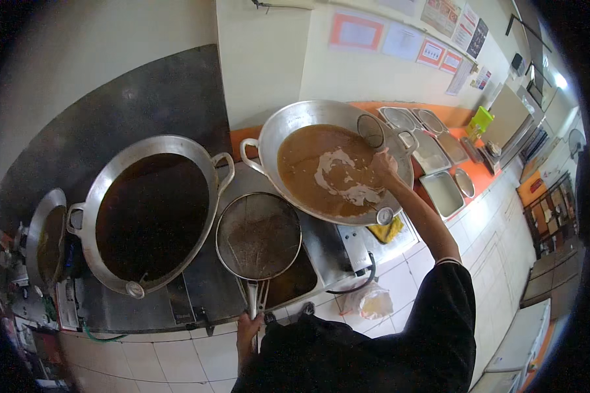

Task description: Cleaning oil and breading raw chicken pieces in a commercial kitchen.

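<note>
My right hand (pixel 384 166) is over the wide metal wok (pixel 319 110) on the right, gripping what looks like the handle of a small wire strainer (pixel 370 131). Brown liquid (pixel 300 157) fills much of that wok, with pale foam swirled on its surface. A dial thermometer (pixel 385 215) is at the near rim. Down at the front edge, my left hand (pixel 250 330) is closed around the handle of a large round mesh sieve (pixel 258 236). Brown residue lies in the mesh. The sieve is above a rectangular pan of dark liquid (pixel 295 282).
A second wok (pixel 113 162) with very dark liquid stands left, a third (pixel 42 216) beyond it. Metal trays (pixel 442 192) line the orange counter (pixel 489 179). A yellow cloth (pixel 387 231) lies below the right wok. A plastic bag (pixel 375 302) rests on the tiled floor.
</note>
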